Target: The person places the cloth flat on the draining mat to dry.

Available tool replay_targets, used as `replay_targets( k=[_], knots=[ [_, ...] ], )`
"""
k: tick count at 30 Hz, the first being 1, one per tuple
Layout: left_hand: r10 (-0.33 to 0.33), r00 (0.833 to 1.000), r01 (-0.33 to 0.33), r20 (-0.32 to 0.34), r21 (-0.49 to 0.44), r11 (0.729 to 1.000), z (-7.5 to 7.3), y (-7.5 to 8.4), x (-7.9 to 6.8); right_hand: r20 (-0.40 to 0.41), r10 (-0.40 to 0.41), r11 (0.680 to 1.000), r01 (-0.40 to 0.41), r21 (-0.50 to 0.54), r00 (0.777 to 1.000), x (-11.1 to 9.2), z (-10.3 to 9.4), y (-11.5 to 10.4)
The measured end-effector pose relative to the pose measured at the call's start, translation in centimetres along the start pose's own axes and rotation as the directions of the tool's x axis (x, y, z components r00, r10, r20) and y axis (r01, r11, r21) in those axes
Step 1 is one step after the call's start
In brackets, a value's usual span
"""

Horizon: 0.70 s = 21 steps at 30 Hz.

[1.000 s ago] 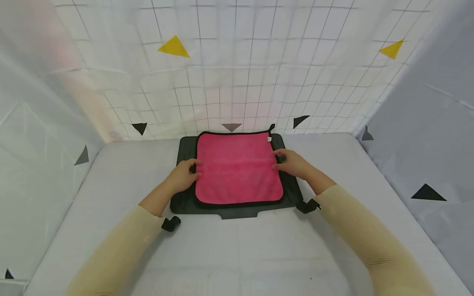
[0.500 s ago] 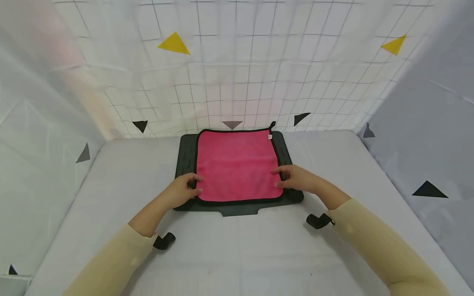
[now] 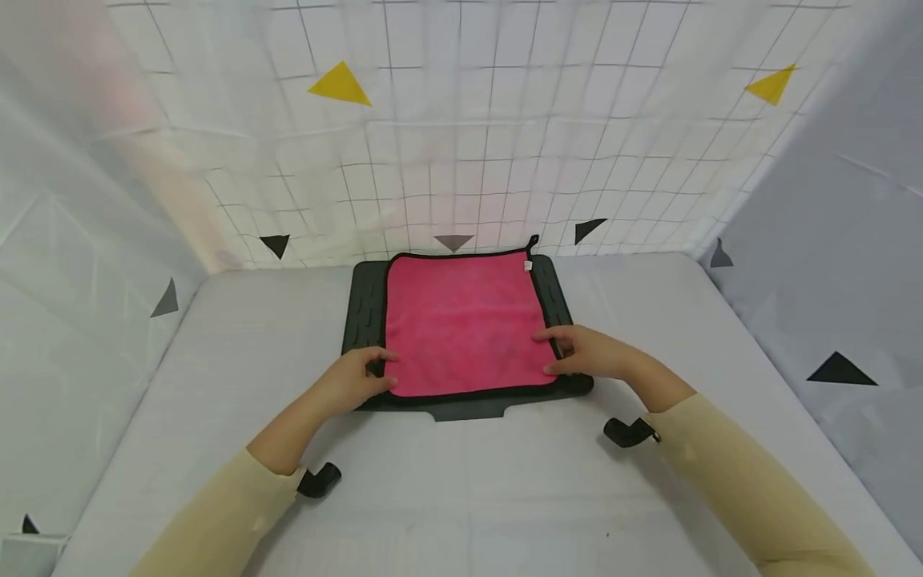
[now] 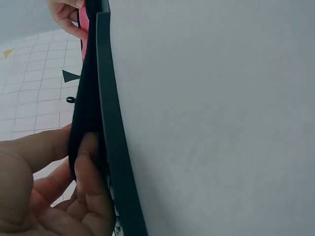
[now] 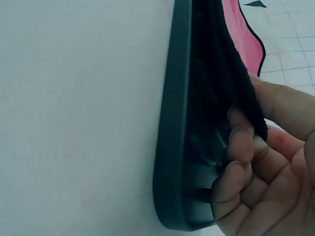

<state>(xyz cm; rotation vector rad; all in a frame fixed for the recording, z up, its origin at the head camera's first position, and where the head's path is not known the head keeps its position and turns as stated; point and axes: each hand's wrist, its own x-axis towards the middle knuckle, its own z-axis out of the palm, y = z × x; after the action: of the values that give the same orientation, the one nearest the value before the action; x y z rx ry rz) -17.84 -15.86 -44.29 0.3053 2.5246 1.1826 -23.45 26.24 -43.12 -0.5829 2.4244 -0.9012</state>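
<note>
A pink cloth (image 3: 461,320) with black edging and a hanging loop at its far right corner lies spread over a dark ribbed tray (image 3: 366,308). Near the front left corner, my left hand (image 3: 348,381) pinches the cloth's edge. My right hand (image 3: 597,355) does the same close to the front right corner. In the left wrist view, the thumb and fingers of the left hand (image 4: 74,196) grip the black border (image 4: 88,98) beside the tray's rim (image 4: 110,88). The right wrist view shows fingers of the right hand (image 5: 266,182) tucked under the border, thumb on top.
The tray rests on a white table (image 3: 461,489) against a gridded back sheet (image 3: 461,144). Grey-white side sheets (image 3: 829,240) stand left and right. Black and yellow triangles mark the sheets. Small black devices (image 3: 320,481) are strapped at both wrists.
Both hands have slid toward me along the cloth's sides, from its middle to near its front corners. The cloth and the tray have stayed about where they were.
</note>
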Motion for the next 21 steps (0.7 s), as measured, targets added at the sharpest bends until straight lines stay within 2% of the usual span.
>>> replay_targets(
  k=[7,14,21],
  knots=[
    [-0.037,0.999,0.038,-0.029,0.059,0.998,0.4,0.2,-0.1,0.019,0.033,0.999,-0.033,0.004,0.999,-0.4,0.3,0.2],
    [0.0,0.999,0.011,-0.052,0.22,0.975,0.8,0.4,-0.2,0.002,0.052,0.993,-0.051,-0.109,0.999,-0.5,0.9,-0.3],
    [0.026,0.997,-0.004,-0.073,0.287,0.958,1.0,0.6,-0.3,-0.01,0.045,0.982,-0.046,-0.185,0.999,-0.5,1.2,-0.8]
  ],
)
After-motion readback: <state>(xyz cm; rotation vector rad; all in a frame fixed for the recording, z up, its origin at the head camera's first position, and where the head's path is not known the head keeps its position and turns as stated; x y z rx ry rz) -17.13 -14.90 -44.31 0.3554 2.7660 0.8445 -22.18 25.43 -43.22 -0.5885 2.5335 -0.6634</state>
